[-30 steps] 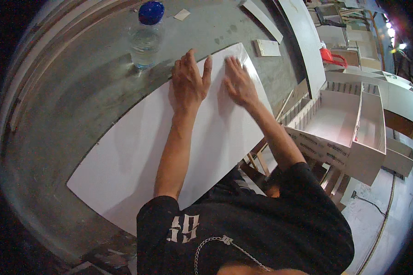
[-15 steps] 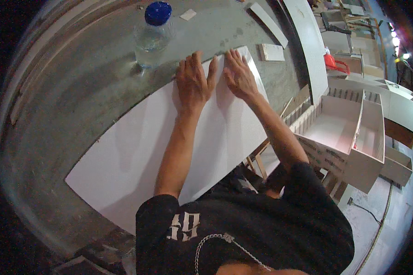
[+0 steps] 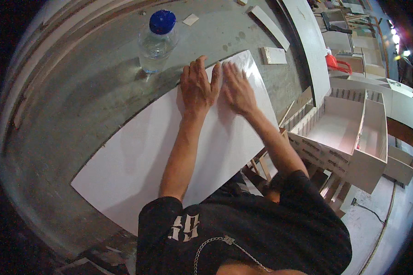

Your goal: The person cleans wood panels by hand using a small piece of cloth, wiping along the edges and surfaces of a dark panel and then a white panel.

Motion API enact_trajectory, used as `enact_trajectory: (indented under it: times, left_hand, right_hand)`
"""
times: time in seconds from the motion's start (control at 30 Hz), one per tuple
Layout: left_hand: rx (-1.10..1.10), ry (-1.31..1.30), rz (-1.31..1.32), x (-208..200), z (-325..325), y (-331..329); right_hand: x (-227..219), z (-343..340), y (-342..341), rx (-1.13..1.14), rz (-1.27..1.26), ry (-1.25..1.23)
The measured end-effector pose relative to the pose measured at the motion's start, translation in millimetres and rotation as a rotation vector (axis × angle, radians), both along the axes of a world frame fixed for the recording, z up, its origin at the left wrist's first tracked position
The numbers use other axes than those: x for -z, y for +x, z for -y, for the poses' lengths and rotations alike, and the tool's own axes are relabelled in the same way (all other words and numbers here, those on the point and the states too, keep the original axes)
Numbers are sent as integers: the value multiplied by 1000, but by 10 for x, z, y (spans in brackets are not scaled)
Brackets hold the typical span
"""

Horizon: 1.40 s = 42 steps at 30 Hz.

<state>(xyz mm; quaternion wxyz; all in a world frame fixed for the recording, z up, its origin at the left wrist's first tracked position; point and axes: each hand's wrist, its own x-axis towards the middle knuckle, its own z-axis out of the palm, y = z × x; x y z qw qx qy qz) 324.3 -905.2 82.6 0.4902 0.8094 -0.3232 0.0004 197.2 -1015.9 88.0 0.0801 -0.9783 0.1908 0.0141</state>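
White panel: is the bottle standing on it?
No, the blue-capped bottle is on the grey surface, past the far edge of the white panel.

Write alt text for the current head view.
A person's left hand and right hand lie palm-down on a white panel on a gray surface. A blue-capped clear bottle stands beyond them, to the left; an open, divided box sits at right.

the panel (image 3: 128, 156) is white, the cap (image 3: 162, 22) blue.
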Motion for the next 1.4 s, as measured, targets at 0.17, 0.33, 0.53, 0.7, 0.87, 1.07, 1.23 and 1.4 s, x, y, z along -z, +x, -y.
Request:
enact_trajectory:
  times: [0.17,0.33,0.53,0.7,0.87,1.07,1.23,1.4]
  left_hand:
    - [56,10,-59,-43,82,-71]
    - [24,-12,-91,41,8,31]
    - [56,68,-51,-29,92,-81]
    - [80,78,-93,-74,73,-39]
    - [58,59,-67,-69,10,10]
    - [85,95,-122,-111,22,-55]
    - [84,60,-55,-74,49,-47]
    - [36,40,-93,-35,160,-100]
  right_hand:
    - [193,333,84,228,194,46]
    - [75,74,148,29,43,10]
    - [406,603,-91,222,212,-68]
    - [199,627,53,237,149,-54]
    - [230,358,51,252,238,-13]
    - [117,890,-37,248,199,41]
    - [188,1008,-234,84,298,139]
    - [144,1547,-260,-204,351,286]
